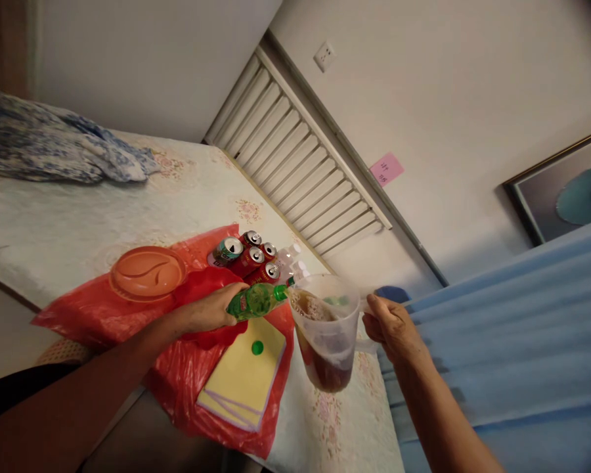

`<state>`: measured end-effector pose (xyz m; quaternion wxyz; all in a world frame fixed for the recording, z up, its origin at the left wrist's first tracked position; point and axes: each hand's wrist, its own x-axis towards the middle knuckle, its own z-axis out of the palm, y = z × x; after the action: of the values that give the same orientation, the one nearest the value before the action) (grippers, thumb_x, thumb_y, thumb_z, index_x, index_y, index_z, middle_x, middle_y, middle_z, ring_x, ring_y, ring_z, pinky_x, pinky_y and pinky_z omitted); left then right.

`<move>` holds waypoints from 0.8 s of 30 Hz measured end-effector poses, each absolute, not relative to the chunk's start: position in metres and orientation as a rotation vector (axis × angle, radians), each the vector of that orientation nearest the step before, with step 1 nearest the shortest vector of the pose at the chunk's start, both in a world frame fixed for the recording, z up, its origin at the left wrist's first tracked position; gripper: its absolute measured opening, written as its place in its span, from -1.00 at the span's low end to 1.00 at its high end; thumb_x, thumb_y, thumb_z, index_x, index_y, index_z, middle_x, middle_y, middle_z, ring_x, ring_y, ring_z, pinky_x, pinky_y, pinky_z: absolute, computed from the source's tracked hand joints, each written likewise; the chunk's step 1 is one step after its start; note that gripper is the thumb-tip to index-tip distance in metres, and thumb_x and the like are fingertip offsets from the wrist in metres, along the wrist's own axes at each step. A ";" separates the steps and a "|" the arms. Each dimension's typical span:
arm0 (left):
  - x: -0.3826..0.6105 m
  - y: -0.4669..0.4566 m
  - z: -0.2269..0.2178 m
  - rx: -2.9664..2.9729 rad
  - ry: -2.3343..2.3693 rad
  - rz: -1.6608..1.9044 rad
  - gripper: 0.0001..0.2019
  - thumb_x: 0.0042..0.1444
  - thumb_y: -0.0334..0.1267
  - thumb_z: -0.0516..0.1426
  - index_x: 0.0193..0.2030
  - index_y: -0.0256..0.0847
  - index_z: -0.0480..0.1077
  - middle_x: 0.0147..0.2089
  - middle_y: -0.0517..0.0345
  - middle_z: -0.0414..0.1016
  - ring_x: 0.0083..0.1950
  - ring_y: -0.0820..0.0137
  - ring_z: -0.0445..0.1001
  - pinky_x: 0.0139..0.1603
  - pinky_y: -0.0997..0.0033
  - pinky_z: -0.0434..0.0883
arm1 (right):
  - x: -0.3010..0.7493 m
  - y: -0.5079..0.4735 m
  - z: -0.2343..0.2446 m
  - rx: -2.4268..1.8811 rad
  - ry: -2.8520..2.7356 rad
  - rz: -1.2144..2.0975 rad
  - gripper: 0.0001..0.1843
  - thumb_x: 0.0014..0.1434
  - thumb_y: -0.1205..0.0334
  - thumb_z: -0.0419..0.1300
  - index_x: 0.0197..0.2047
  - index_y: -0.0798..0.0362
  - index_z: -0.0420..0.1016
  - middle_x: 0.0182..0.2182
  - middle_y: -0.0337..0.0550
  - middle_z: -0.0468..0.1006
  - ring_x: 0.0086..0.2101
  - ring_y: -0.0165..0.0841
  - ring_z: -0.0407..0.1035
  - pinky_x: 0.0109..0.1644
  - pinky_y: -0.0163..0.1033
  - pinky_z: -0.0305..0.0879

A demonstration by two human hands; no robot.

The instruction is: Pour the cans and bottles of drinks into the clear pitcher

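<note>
Orange plastic dish (pixel 148 272) left of centre, on red plastic sheet (pixel 93 322). Mid-frame: left hand (pixel 219 305) wrapped round green bottle (pixel 256 302), contents unclear; cans (pixel 251 256) above, yellow cloth (pixel 236 374) with green cap (pixel 257 348) below. Right of centre: translucent pitcher (pixel 345 335), brown frothy liquid (pixel 325 374), bottle mouth at rim, right hand (pixel 396 325) gripping its handle.

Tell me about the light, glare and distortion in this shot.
Head view: dim, soft light, the top-right corner falling to black; head view: glints on the red plastic and the can tops; head view: the room looks tilted, the radiator running diagonally; head view: lettering on the green bottle too small to read.
</note>
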<state>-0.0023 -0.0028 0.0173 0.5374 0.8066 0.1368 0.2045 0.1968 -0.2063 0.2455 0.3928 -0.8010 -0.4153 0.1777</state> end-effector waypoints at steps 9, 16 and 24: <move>0.000 -0.001 0.011 1.886 0.307 0.495 -0.35 -0.14 -0.42 0.10 0.19 -0.14 0.19 0.16 0.06 0.45 0.20 0.17 0.41 0.14 0.33 0.37 | 0.198 -0.206 0.246 -2.031 -1.059 0.456 -0.35 0.02 -0.32 0.23 -0.61 -0.07 -0.05 -0.75 -0.48 -0.08 -0.69 -0.59 -0.25 -0.63 -0.36 -0.31; 0.002 0.000 0.011 1.897 0.298 0.490 -0.36 -0.12 -0.39 0.11 0.20 -0.14 0.19 0.17 0.04 0.44 0.22 0.16 0.40 0.15 0.34 0.35 | 0.199 -0.205 0.246 -2.030 -1.069 0.474 -0.34 0.01 -0.34 0.23 -0.62 -0.07 -0.06 -0.75 -0.48 -0.09 -0.70 -0.59 -0.25 -0.63 -0.36 -0.33; 0.001 0.000 0.011 1.893 0.300 0.496 -0.36 -0.14 -0.41 0.10 0.19 -0.12 0.19 0.16 0.06 0.45 0.20 0.17 0.41 0.12 0.37 0.36 | 0.199 -0.205 0.246 -2.052 -1.055 0.455 -0.34 -0.01 -0.34 0.24 -0.62 -0.07 -0.06 -0.75 -0.47 -0.08 -0.69 -0.59 -0.25 -0.63 -0.36 -0.32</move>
<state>0.0009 -0.0003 0.0109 0.5487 0.7994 0.1268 0.2093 0.1989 -0.2047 0.2458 0.3849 -0.8053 -0.4140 0.1787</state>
